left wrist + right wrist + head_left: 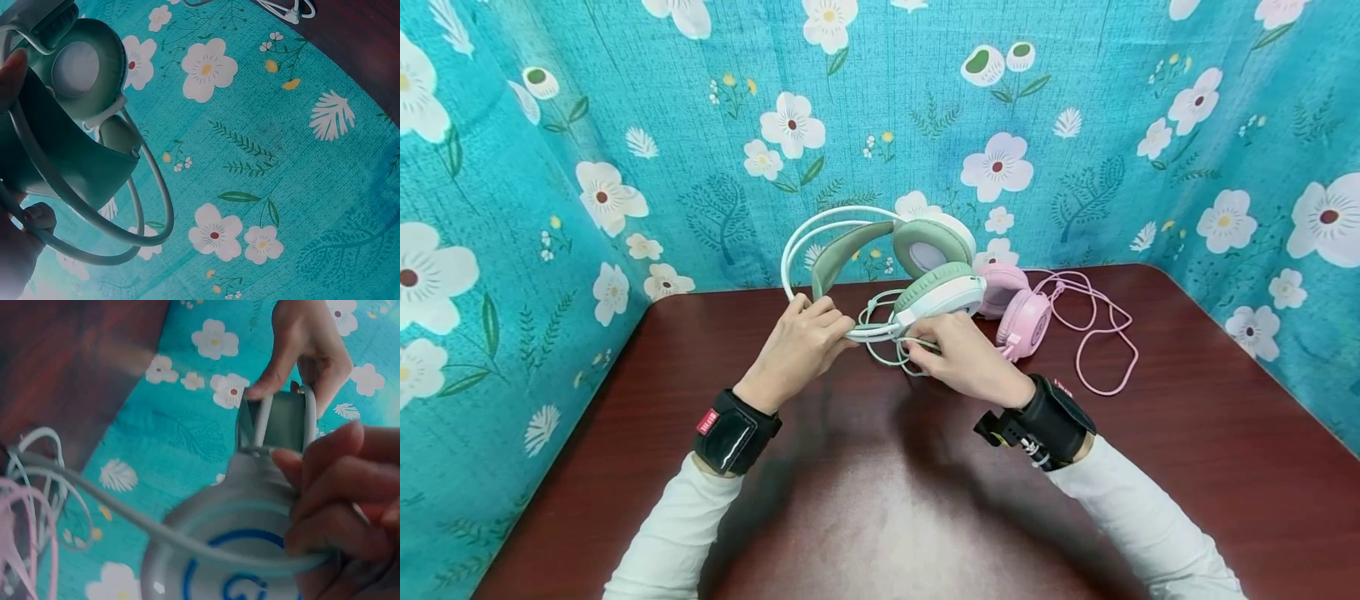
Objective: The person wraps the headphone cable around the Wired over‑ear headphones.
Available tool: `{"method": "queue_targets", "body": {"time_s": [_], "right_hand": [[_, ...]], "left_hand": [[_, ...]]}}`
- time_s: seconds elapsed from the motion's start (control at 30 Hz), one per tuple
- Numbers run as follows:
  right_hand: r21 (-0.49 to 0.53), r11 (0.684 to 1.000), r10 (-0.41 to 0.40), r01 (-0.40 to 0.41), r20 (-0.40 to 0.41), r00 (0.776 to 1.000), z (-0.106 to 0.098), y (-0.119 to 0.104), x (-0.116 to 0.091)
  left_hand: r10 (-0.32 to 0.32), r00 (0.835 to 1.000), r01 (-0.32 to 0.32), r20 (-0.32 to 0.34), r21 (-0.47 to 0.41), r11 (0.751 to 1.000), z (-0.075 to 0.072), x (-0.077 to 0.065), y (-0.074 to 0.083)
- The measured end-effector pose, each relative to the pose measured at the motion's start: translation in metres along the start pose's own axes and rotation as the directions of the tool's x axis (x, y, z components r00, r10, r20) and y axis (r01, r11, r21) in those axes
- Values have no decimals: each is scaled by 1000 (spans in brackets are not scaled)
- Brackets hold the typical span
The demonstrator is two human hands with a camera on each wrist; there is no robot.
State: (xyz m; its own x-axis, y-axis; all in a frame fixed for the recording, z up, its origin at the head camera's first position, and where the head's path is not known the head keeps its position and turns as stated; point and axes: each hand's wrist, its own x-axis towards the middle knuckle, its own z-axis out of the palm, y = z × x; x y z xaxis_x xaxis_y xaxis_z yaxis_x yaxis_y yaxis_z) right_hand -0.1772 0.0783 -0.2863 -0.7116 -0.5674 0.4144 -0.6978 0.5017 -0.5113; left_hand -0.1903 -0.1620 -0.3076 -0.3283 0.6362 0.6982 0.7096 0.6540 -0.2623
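Note:
A pair of white headphones (951, 293) with pale green ear cushions (928, 248) is held up above the dark table, headband to the left. My left hand (801, 340) grips the headband; in the left wrist view its thumb lies at the thin white frame beside the green padded strap (69, 153). My right hand (964, 354) is at the lower ear cup, its curled fingers around the pale green cable (134, 519). In the right wrist view that cable crosses in front of the cup's blue logo (245, 589). More of the cable hangs in loops beneath the cup.
Pink headphones (1026, 323) lie on the table (1195, 450) behind my right hand, their pink cable (1131, 321) looped out to the right. A blue flowered cloth (880, 108) rises along the table's back and sides.

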Motion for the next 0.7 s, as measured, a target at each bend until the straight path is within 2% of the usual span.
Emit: {"method": "queue_targets", "body": {"time_s": [0.17,0.27,0.33,0.4,0.53,0.6,0.7], "right_hand": [[-117,992,-42,40,-17,999,-9,-8,8],[-134,988,-71,73,16,997,-19,-11,15],[-106,991,-73,80,71,995,-27,-12,19],[-33,998,-56,62,157,986,-38,-14,22],[97,994,26,-57,292,956,-61,-16,25],[132,986,55,-100,310,949,-72,-18,27],[152,981,74,-121,280,957,-87,-23,30]], "left_hand": [[9,1000,-8,15,-5,1000,-1,-2,1],[23,1000,-22,14,-10,1000,-2,-4,0],[30,999,-30,13,-15,999,-3,-4,0],[33,999,-33,16,-15,999,-5,-5,0],[26,1000,-26,17,-24,999,-11,-7,0],[24,1000,-23,14,-32,999,-15,-8,-1],[26,1000,-25,9,-42,999,-20,-8,-2]]}}
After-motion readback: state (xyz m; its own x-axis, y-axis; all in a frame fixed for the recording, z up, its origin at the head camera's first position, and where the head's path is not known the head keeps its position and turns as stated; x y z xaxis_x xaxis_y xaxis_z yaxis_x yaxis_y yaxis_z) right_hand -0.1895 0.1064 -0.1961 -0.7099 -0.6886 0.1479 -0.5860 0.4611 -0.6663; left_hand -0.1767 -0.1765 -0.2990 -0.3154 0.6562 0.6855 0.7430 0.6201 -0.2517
